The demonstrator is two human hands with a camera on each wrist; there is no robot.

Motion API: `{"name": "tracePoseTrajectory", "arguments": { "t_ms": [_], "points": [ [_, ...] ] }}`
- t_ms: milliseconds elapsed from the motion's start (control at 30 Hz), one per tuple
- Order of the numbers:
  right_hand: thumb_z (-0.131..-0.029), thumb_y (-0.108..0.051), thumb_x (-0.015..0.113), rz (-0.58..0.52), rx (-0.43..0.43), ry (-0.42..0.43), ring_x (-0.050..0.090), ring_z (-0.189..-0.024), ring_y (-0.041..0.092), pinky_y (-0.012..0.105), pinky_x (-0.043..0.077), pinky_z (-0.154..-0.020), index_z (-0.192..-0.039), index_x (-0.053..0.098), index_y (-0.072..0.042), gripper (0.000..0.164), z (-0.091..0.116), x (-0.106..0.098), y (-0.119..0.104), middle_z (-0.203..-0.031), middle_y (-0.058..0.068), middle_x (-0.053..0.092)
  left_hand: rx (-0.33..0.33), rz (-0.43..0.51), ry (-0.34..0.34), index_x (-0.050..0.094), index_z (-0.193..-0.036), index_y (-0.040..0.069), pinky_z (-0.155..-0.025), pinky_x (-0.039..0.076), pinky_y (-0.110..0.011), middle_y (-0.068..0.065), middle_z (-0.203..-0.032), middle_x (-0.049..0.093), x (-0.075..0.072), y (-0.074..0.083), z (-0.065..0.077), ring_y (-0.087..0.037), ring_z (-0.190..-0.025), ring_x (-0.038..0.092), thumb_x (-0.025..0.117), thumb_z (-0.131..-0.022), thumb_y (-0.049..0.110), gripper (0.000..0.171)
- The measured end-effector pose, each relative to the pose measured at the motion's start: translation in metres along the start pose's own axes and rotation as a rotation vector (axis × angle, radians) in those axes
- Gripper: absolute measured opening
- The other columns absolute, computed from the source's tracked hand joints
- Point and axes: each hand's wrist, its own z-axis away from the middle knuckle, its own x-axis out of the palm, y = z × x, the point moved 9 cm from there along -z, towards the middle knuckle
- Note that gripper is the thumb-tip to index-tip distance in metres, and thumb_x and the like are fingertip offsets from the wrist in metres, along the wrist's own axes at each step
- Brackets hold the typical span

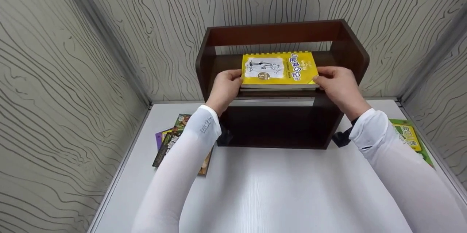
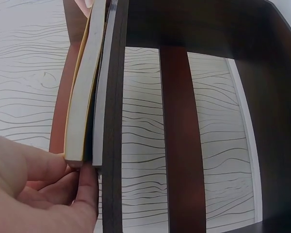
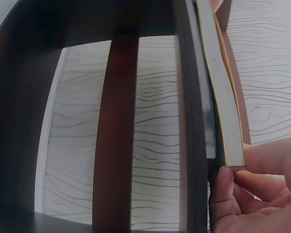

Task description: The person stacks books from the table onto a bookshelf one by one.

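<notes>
Yellow book (image 1: 288,68), cover up (cartoon figure sideways), held over upper shelf (image 1: 228,62)

Over my head-camera feed I see pale walls (image 1: 175,14) with dark, wavy grain lines on three sides, grey metal strips (image 1: 109,43) at their corners, and a white tabletop (image 1: 262,189) bearing a dark brown shelf (image 1: 277,127).

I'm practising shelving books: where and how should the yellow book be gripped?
Probably grip the yellow book by its short ends, left hand and right hand from opposite sides: it is nearly flat, cover up, ends clear of the brown side panels.
</notes>
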Motion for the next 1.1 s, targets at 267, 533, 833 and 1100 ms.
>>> {"name": "tracePoseTrajectory", "arguments": {
  "t_ms": [267, 533, 833, 1100],
  "points": [
    [-0.092, -0.032, 0.053, 0.084, -0.03, -0.007, 0.051, -0.096, 0.02, 0.029, 0.046, -0.078, -0.132, 0.048, -0.005, 0.048, -0.005, 0.001, -0.003, -0.125, 0.01, 0.051, -0.007, -0.133, 0.01, 0.053, -0.128, 0.008, -0.065, 0.045, -0.021, 0.0, -0.124, 0.055, 0.0, 0.005, 0.001, -0.011, -0.088, 0.053, 0.048, -0.094, 0.013, 0.035],
    [-0.092, -0.031, 0.051, 0.157, -0.032, -0.02, 0.051, -0.096, 0.02, 0.03, 0.046, -0.078, -0.132, 0.046, -0.004, 0.049, -0.005, 0.003, -0.004, -0.125, 0.011, 0.05, 0.022, -0.264, 0.014, 0.055, -0.126, 0.009, -0.071, 0.044, -0.023, 0.0, -0.124, 0.055, 0.0, 0.008, 0.001, -0.01, -0.094, 0.052, 0.047, -0.094, 0.013, 0.033],
    [-0.093, -0.031, 0.048, 0.237, -0.093, 0.019, 0.044, -0.105, 0.023, 0.04, 0.041, -0.088, -0.134, 0.046, -0.006, 0.047, -0.003, 0.003, -0.01, -0.129, 0.011, 0.048, 0.084, -0.404, 0.038, 0.047, -0.133, 0.009, -0.097, 0.037, -0.026, -0.001, -0.133, 0.047, 0.0, 0.015, 0.005, -0.012, -0.119, 0.043, 0.047, -0.093, 0.01, 0.04],
    [-0.092, -0.045, 0.043, 0.331, -0.276, 0.107, 0.032, -0.127, 0.027, 0.049, 0.027, -0.102, -0.139, 0.037, -0.012, 0.058, 0.015, 0.002, -0.025, -0.139, 0.008, 0.037, 0.17, -0.579, 0.101, 0.028, -0.144, 0.022, -0.108, 0.018, -0.037, -0.001, -0.149, 0.02, -0.002, 0.021, 0.019, -0.021, -0.135, 0.015, 0.05, -0.093, 0.03, 0.056]
  ]
}}
